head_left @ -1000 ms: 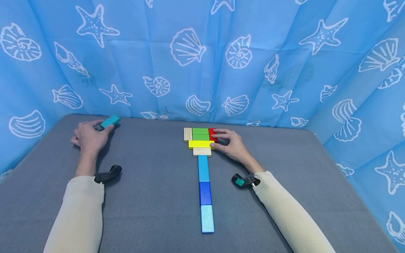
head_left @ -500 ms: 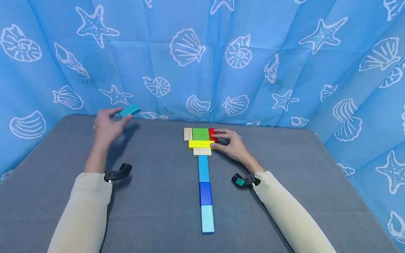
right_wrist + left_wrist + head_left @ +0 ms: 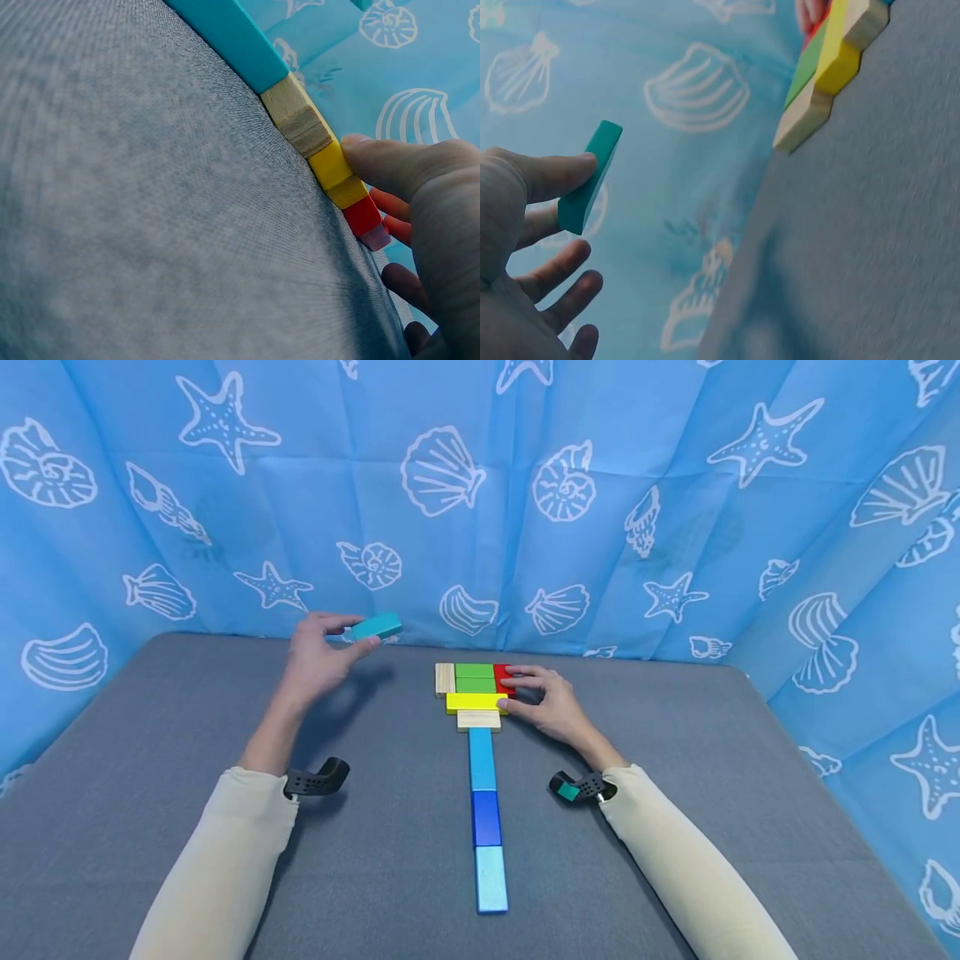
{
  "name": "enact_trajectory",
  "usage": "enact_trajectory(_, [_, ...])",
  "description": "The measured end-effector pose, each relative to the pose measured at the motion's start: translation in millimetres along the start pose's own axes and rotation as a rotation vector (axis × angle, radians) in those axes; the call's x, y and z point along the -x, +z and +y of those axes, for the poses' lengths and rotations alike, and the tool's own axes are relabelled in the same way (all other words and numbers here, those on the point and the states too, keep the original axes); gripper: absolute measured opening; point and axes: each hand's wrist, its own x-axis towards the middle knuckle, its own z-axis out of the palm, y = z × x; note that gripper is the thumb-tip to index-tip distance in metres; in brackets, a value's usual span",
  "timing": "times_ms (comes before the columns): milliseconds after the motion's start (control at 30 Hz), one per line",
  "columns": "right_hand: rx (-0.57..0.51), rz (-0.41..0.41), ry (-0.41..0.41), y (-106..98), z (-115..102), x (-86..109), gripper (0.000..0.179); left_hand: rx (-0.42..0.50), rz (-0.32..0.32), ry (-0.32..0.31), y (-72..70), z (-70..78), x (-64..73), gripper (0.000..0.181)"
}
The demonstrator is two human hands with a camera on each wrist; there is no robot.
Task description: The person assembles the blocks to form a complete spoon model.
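Observation:
Between thumb and index finger, my left hand (image 3: 318,660) pinches a teal block (image 3: 377,626), raised above the table near its back edge; the other fingers are spread in the left wrist view. My right hand (image 3: 557,703) rests beside the laid-out blocks. Its thumb touches the end of a yellow block (image 3: 337,172), and its fingertips lie on a red block (image 3: 502,674). Two green blocks (image 3: 475,671) sit left of the red one, with a plain wooden block (image 3: 445,679) at their left end. Another wooden block (image 3: 478,719) lies below the yellow.
A column of a sky-blue block (image 3: 482,759), a dark blue block (image 3: 487,818) and a light blue block (image 3: 491,878) runs toward the front. All lie on a grey cloth-covered table (image 3: 390,843). A blue shell-patterned curtain (image 3: 315,485) hangs behind and at the sides.
My left hand has carried the teal block to the right, lifting it off the table's back left part toward the laid-out blocks. The right hand stays in place.

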Motion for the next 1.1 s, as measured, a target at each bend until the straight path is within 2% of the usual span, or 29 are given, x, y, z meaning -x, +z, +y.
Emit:
enact_trajectory(267, [0.000,0.001,-0.015,-0.1,1.3,0.3,0.045,0.045,-0.077,0.040,19.9,18.2,2.7,0.045])
enact_trajectory(600, [-0.001,0.004,-0.029,1.1,1.2,-0.2,0.044,0.055,-0.182,0.066,46.6,24.4,1.3,0.043])
enact_trajectory(767, [-0.001,0.008,-0.044,1.2,2.1,-0.5,0.044,0.059,-0.237,0.061,62.7,26.0,-5.8,0.045])
enact_trajectory(1100, [-0.007,0.003,-0.044,-0.4,2.2,-0.2,0.044,0.055,-0.321,-0.011,99.5,30.0,-30.5,0.043])
